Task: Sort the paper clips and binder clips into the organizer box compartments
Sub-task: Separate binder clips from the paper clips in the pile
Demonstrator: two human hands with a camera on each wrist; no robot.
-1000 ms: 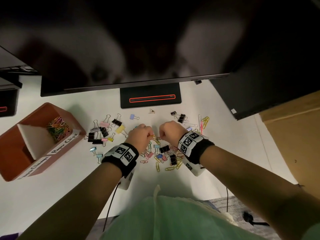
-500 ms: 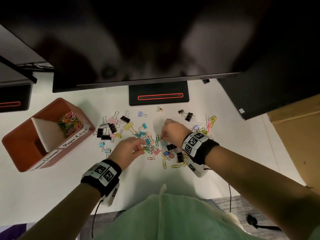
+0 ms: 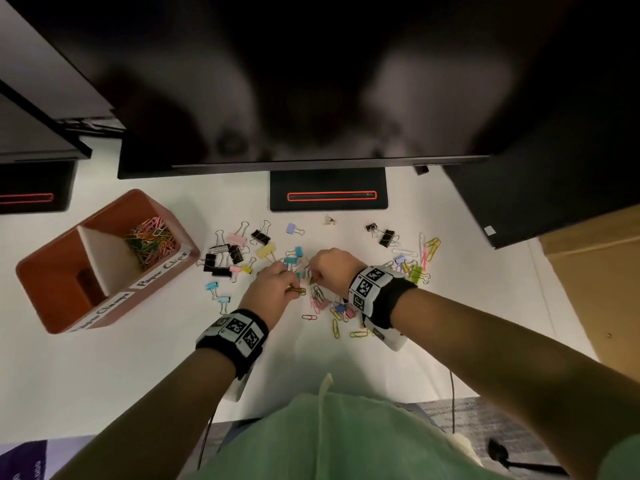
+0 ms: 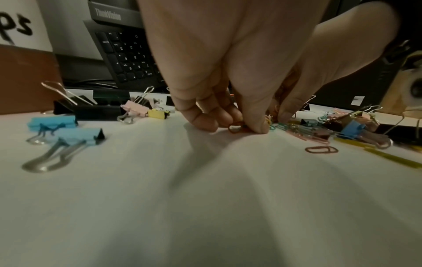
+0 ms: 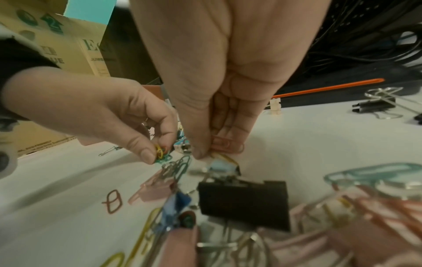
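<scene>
Back at the pile, left hand [image 3: 273, 285] pinches paper clips [image 5: 161, 153]; right hand [image 3: 330, 268] fingers pinch a pink clip [image 5: 224, 145].

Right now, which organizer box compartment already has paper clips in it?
The far compartment of the organizer box, behind the white divider, labelled for paper clips; the near compartment shows none.

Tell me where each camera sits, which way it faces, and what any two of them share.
Head: worn on the head, looking down at desk, box, both forearms, left hand, right hand.
Left wrist: low over the desk, looking along its fingers toward a keyboard.
Right wrist: above the clips, facing both hands.
Shared: all show the left hand pinching paper clips.
</scene>
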